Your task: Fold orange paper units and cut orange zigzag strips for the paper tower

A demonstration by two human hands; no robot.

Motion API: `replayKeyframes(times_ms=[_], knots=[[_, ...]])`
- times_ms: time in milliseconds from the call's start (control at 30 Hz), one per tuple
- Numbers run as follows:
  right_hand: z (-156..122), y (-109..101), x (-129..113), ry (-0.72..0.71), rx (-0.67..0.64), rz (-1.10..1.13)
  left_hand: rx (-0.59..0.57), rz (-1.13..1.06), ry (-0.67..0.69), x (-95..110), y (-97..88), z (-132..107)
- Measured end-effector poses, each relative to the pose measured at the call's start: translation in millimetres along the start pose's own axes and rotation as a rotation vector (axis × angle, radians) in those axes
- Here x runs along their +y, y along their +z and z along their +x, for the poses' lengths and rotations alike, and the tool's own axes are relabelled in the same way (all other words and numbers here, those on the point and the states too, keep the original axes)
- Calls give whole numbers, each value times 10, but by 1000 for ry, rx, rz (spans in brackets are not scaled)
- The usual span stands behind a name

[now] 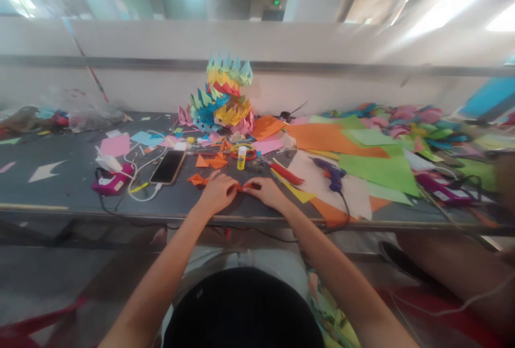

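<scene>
While both hands are pinching it, orange paper piece [241, 187] is lying crosswise between left hand [217, 192] and right hand [266, 192], just below glue stick [241, 157]

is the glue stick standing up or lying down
Upright: the glue stick stands on its base on the table, cap on top, behind the hands.

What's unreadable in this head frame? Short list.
- Orange paper piece: mostly covered by the left hand and right hand; its fold shape is hidden.
- Glue stick: label too small to read.
- Clutter at the table's far left: blurred.
- Another person's arm: cut off by the right edge.
</scene>
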State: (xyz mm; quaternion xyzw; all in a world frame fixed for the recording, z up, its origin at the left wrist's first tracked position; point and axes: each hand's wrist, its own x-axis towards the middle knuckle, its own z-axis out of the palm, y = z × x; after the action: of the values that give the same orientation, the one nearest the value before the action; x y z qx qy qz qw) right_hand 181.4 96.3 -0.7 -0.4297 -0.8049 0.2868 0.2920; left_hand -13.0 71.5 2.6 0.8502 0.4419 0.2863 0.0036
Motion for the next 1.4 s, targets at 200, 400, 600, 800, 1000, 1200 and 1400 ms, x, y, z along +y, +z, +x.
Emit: replayKeyframes(times_ms=[200,400,600,800,1000,1200,1400], knots=[[-3,8,20,9,18,-4,-12,-9,-2,1,-9,8],[-6,14,14,-11,51,10,-4,-22,-15,3,-4,6],[-20,19,-50,-21,65,22,-18,-15,-15,21,-20,11],[-28,12,-79,-109,85,-43,-7,-27,6,-22,2,13],[-56,23,-91,-215,111,-111,11,-1,84,-22,-18,0],[-80,81,-96,-147,90,-207,2,51,142,26,-29,6],[-85,107,-35,-94,175,-321,10,120,138,43,25,33]])
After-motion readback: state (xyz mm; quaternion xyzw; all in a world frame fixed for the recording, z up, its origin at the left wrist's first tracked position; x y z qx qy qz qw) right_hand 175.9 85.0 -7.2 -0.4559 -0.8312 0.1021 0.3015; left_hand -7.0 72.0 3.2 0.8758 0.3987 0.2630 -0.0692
